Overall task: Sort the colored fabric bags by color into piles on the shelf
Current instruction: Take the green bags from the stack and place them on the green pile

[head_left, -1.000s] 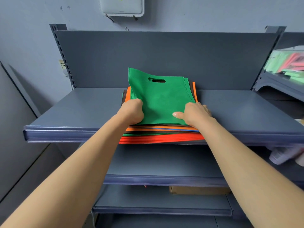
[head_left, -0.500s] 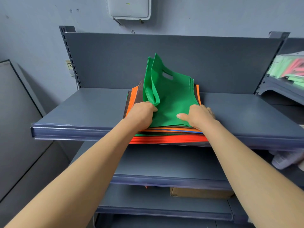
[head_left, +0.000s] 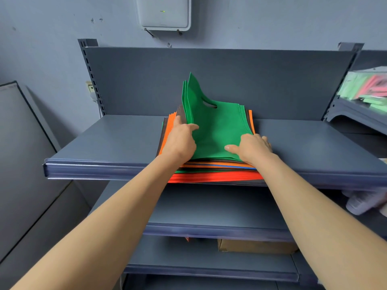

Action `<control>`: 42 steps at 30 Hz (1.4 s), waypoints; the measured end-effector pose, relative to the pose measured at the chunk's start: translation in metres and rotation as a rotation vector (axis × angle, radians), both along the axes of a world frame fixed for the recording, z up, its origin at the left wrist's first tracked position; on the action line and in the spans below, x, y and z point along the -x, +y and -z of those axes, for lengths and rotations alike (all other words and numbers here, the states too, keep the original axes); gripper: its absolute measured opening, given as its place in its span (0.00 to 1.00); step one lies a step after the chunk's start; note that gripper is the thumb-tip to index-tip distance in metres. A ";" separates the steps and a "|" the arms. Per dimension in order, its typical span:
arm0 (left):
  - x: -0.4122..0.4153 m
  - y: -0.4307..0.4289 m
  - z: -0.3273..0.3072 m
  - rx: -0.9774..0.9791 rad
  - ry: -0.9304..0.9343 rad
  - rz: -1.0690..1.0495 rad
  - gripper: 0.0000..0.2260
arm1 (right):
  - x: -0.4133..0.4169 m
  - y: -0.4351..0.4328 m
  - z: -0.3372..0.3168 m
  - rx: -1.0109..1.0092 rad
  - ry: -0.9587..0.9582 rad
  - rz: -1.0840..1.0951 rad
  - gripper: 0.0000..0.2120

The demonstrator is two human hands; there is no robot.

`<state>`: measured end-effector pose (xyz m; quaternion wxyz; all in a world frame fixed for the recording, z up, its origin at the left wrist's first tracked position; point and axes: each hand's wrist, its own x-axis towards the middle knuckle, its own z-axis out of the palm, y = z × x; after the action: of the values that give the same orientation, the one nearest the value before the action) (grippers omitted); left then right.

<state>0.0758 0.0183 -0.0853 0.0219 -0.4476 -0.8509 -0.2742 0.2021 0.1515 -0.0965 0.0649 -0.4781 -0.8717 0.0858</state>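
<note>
Layers of orange, brown, blue and red fabric make up the stack (head_left: pixel 209 176) at the middle of the frame. It sits on the top shelf (head_left: pixel 109 141), with its near edge hanging over the shelf's front lip. The green bags (head_left: pixel 217 126) lie on top of it. Their left side stands lifted and curled upward, with a handle cutout showing, while their right side lies flat on the stack.

The left hand (head_left: pixel 181 141) holds the raised left edge in a narrow grip. Its thumb is on the green front face and its fingers are tucked behind, against the brown and orange layers.

The right hand (head_left: pixel 251 146) sits at the bags' near right corner, also in a narrow grip. Its thumb lies flat on the green fabric and its fingers curl down round the right edge. Whether the fingertips reach under the green layer is hidden.

A white box (head_left: pixel 163 13) hangs on the wall at the top of the frame. A cardboard box (head_left: pixel 255 245) rests on a lower shelf at lower right.
</note>
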 end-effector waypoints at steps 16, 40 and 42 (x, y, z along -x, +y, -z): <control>-0.003 0.011 0.002 0.329 0.335 0.228 0.27 | -0.006 0.001 0.005 -0.030 0.107 0.006 0.27; 0.047 -0.044 0.003 0.180 -0.053 -0.365 0.13 | 0.050 -0.019 -0.020 0.158 0.149 -0.119 0.30; 0.046 -0.046 -0.001 0.124 -0.049 -0.344 0.19 | 0.051 -0.020 -0.021 0.136 0.261 -0.119 0.25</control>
<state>0.0298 -0.0282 -0.0839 0.0199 -0.2891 -0.9305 -0.2242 0.1512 0.1318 -0.0757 0.1400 -0.4138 -0.8747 0.2099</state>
